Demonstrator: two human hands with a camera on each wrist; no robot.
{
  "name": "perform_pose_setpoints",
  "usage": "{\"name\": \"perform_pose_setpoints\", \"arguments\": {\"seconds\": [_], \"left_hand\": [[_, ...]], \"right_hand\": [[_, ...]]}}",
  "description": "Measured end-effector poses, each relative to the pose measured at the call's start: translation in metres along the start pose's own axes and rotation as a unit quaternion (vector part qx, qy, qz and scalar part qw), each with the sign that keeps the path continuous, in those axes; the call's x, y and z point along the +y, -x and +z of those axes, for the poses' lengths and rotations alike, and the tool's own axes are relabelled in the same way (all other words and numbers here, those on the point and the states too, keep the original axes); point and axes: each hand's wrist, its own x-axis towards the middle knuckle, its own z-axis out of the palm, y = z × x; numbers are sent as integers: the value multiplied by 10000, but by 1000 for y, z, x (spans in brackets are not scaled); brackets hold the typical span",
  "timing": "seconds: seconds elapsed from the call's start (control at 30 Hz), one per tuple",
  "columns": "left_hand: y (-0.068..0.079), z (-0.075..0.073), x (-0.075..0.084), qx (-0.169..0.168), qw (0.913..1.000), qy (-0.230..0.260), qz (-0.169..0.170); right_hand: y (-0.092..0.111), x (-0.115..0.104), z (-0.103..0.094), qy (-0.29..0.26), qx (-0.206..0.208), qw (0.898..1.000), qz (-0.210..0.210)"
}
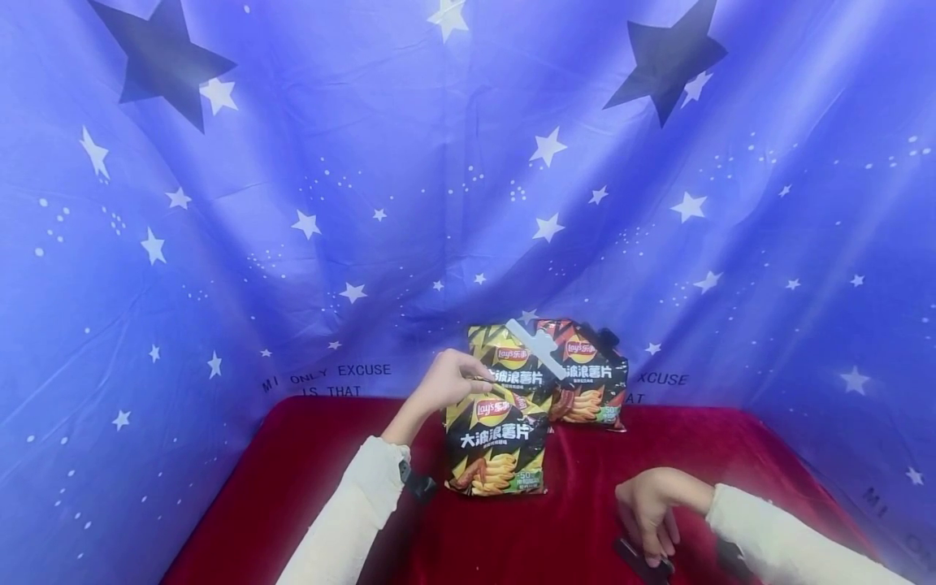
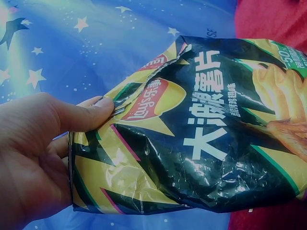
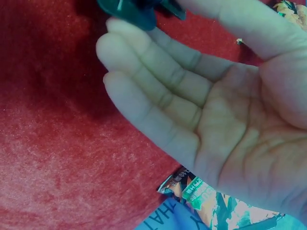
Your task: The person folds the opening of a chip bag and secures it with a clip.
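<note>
My left hand (image 1: 448,379) pinches the top edge of a black and yellow bag of potato chips (image 1: 497,451), which stands upright on the red cloth. In the left wrist view, the thumb lies across the top of the chip bag (image 2: 206,129), and the opening looks folded and creased there. Low at the right, my right hand (image 1: 649,505) holds a black bag clip (image 1: 642,562) by its fingertips, just over the cloth. The right wrist view shows part of this dark clip (image 3: 129,12) at the fingertips, cut off by the frame's top edge.
Behind the front bag stand a second yellow chip bag (image 1: 486,357) with a pale clip (image 1: 537,349) across its top, and a red chip bag (image 1: 585,402) with a black clip (image 1: 601,340). Red velvet cloth (image 1: 307,471) covers the table; a blue star-printed curtain (image 1: 409,203) surrounds it.
</note>
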Motion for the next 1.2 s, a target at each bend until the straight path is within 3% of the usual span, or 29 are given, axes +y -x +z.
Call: {"name": "perform_pose_setpoints", "arguments": {"seconds": [0.17, 0.37, 0.7, 0.97, 1.2], "left_hand": [[-2, 1, -2, 13, 10000, -28, 46], [-3, 2, -4, 8, 9999, -60, 99], [-3, 1, -3, -27, 10000, -51, 39], [-3, 0, -3, -28, 10000, 23, 44], [-3, -2, -1, -87, 9999, 122, 42]], "right_hand": [[1, -2, 0, 167, -46, 9998, 61], [-1, -3, -6, -10, 44, 9998, -170], [-5, -4, -17, -690, 1145, 9881, -766], [-2, -11, -50, -1004, 2106, 9634, -1316], [-3, -15, -77, -1333, 3184, 9249, -1594]]}}
